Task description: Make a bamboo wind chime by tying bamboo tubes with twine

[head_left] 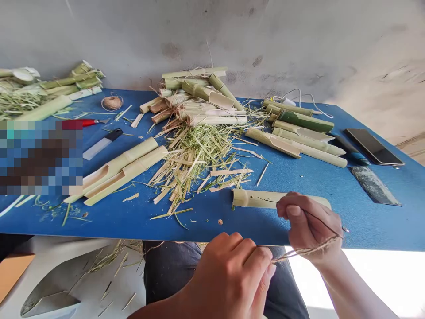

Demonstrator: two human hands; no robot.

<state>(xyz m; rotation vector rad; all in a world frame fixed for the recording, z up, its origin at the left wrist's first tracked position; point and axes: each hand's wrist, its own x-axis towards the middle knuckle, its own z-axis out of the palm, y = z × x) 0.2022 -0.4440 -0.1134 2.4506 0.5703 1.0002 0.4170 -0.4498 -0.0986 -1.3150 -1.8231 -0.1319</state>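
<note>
The left hand (pixel 234 274), in the lower middle of the frame, is closed in a fist around light brown, rough twine (pixel 300 252), which stretches to the right hand's wrist. The right hand (pixel 310 221), right of centre, is pinched tight on a thin dark rod (pixel 269 201) with a shiny end. The rod's other end lies over a pale green split length of bamboo (pixel 242 197) with small dark holes, set on the blue table (pixel 368 223) just under that hand; whether the tip enters a hole cannot be told.

Left of it spreads a heap of green and straw-coloured shavings (pixel 199 155), with a stack of pale bamboo tubes (pixel 202 97) above. Left of the heap, two notched bamboo tubes (pixel 129 166) lie side by side, their cut openings showing pale, hollow insides. More cut bamboo pieces (pixel 302 128) lie at the right.

Farther right are a black smartphone (pixel 375 145) and a dark, wide metal blade (pixel 375 186). Toward the upper left sit a brown ball of twine (pixel 112 103), a red-handled cutter (pixel 89 122) and a black-handled knife (pixel 98 147).
</note>
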